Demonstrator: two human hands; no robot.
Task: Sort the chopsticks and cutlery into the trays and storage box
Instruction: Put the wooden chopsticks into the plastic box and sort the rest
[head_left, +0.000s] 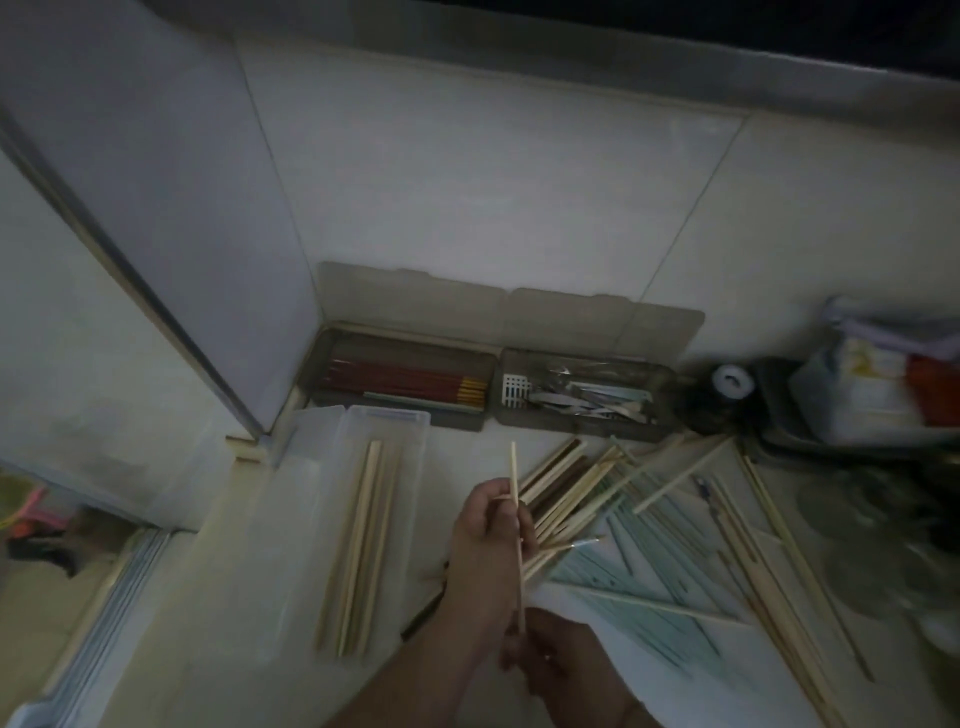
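Note:
A thin wooden chopstick (516, 519) stands nearly upright, held by both hands. My left hand (488, 545) grips its middle and my right hand (558, 657) pinches its lower end. To their left lies a clear storage box (291, 519) with several pale wooden chopsticks (363, 545) laid lengthwise inside. Against the wall, one brown tray (478, 415) holds red chopsticks (405, 382). The brown tray (670, 382) beside it holds metal cutlery (587, 397). Loose wooden chopsticks (576, 488) lie piled to the right of my hands, over green-and-white paper sleeves (654, 587).
Both tray lids (519, 317) lean open against the white tile wall. At the right stand a tape roll (732, 382) and a dark bin of packets (857, 395). More long chopsticks (789, 561) stretch toward the lower right. The light is dim.

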